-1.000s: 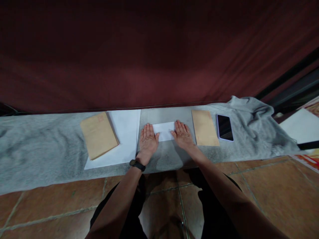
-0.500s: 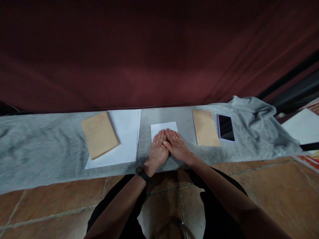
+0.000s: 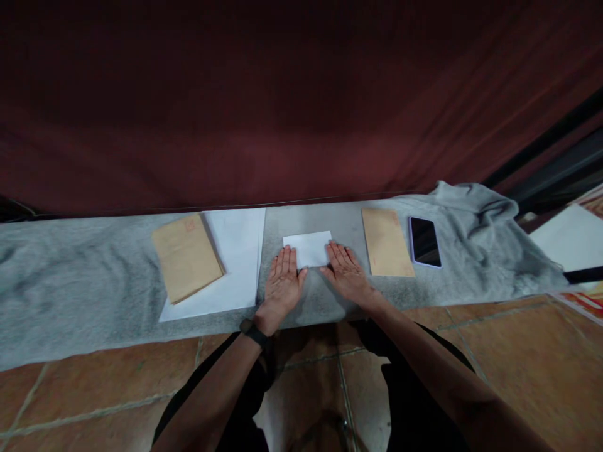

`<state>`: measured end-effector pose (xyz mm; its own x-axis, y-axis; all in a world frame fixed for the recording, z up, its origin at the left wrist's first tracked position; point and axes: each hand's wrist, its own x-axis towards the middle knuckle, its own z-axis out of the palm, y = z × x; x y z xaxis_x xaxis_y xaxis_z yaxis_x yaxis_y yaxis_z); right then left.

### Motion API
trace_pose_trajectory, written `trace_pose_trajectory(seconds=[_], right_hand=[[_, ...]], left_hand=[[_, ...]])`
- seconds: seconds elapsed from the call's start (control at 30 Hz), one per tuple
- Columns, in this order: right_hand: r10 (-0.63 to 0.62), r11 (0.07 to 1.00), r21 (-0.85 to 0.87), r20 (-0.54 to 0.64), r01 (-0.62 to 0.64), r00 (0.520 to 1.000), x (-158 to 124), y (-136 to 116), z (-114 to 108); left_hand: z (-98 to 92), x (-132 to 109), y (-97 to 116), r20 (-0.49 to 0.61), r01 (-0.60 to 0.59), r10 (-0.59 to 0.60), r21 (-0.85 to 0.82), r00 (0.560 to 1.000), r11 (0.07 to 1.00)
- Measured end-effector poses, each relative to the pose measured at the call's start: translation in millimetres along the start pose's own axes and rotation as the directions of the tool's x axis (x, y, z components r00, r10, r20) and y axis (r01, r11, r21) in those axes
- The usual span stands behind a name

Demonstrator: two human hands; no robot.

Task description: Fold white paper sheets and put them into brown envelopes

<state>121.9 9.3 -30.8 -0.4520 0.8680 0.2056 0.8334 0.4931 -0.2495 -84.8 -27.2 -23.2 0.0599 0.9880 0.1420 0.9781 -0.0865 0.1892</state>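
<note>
A small white rectangle of paper point(image 3: 309, 248), seemingly folded, lies on the grey cloth point(image 3: 325, 301) in front of me. My left hand point(image 3: 285, 279) rests flat at its left edge, fingers stretched forward and the thumb by the near left corner. At the opposite edge lies my right hand point(image 3: 347, 273), also flat, with its fingertips touching the paper's right side. Both hands are open and grip nothing. To the right of my right hand is a single brown envelope point(image 3: 388, 243) with faint red print.
On the left, a stack of brown envelopes point(image 3: 187, 258) sits on white paper sheets point(image 3: 240, 276). A phone with a purple edge point(image 3: 424, 242) lies at the right, near bunched cloth point(image 3: 485, 213). Behind the surface hangs a dark red curtain point(image 3: 282, 150). Tiled floor point(image 3: 113, 395) shows below.
My hands were together, overlapping on the middle of the white paper. They have slid apart to its left and right edges, uncovering it.
</note>
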Motion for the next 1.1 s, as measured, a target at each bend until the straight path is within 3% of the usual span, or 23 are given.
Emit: trace_pose_trajectory(seconds=[0.27,0.47,0.57,0.8,1.1], right_hand=[[0.090,0.996,0.007,-0.024,-0.090,0.996,5.4,-2.1,-7.0],[0.018,0.993,0.118,0.053,-0.024,0.998,32.2,-21.3,-12.5],[0.001,0.989,0.147,0.087,-0.013,0.996,42.9,-31.0,-6.3],[0.059,0.994,0.082,0.125,-0.070,0.990,53.4,-31.4,6.8],[0.087,0.996,0.022,0.065,-0.089,0.994,54.1,-19.0,12.1]], left_hand=[[-6.2,8.7,1.3,-0.053,0.105,-0.106,-0.008,0.993,0.994],[-3.9,23.8,24.4,0.012,-0.099,0.099,-0.056,0.995,0.994],[3.5,31.2,29.9,0.047,-0.140,0.142,-0.054,0.989,0.989],[3.4,45.7,25.2,0.138,-0.080,0.076,0.022,0.987,0.997],[-0.8,49.2,19.3,0.123,-0.002,-0.007,0.070,0.992,0.998]])
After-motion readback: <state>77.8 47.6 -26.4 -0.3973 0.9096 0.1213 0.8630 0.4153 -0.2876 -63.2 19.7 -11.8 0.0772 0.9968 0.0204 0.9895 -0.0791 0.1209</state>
